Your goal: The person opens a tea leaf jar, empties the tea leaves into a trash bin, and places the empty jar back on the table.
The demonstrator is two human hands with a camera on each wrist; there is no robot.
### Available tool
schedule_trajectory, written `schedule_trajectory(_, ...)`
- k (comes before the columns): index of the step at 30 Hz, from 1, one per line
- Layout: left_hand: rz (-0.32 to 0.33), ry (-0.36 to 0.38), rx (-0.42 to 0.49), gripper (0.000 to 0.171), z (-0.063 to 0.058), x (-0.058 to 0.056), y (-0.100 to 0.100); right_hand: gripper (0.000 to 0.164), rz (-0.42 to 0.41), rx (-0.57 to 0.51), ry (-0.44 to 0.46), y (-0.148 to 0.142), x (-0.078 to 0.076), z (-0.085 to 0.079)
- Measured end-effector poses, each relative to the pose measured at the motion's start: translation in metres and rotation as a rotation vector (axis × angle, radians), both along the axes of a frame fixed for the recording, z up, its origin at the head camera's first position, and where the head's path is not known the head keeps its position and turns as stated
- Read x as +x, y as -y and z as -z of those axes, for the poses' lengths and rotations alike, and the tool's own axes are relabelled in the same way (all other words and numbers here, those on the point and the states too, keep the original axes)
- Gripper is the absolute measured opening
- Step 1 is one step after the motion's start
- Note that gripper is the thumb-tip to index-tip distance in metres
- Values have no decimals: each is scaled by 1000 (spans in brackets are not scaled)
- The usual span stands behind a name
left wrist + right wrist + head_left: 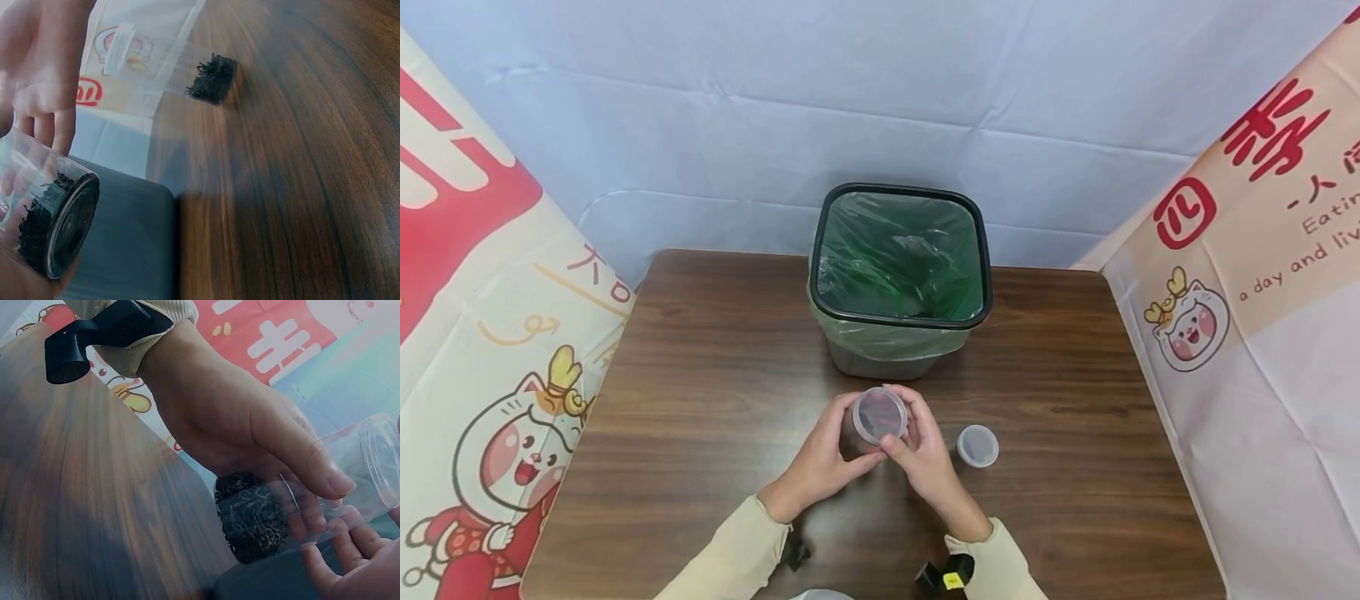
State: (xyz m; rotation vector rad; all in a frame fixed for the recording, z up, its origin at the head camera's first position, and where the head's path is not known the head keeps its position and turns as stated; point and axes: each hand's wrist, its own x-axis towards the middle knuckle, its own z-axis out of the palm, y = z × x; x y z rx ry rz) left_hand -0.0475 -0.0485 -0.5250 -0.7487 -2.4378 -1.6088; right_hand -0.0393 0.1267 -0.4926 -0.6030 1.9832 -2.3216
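Raised above the table [715,367] in front of the bin [880,365], the clear jar [877,410] was clasped by the left hand [822,460] and right hand [928,454], both curled round it, and looked light, stiff and probably slippery, best held about its smooth sides without hard squeezing.

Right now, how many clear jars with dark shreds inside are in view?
2. One jar is held between the left hand and right hand; another jar stands on the table to the right. Others may be hidden.
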Motion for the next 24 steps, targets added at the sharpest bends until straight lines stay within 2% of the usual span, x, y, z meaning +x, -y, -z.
schedule_trajectory(15, 6, 12, 1, 75, 1, 0, 1, 50, -8, 78, 52, -1, 2, -6)
schedule_trajectory(21, 4, -3, 4, 75, 4, 0, 0, 53, -7, 81, 65, -1, 2, -5)
schedule_trajectory(24, 5, 0, -1, 74, 4, 1, 0, 59, -10, 65, 76, -1, 2, -4)
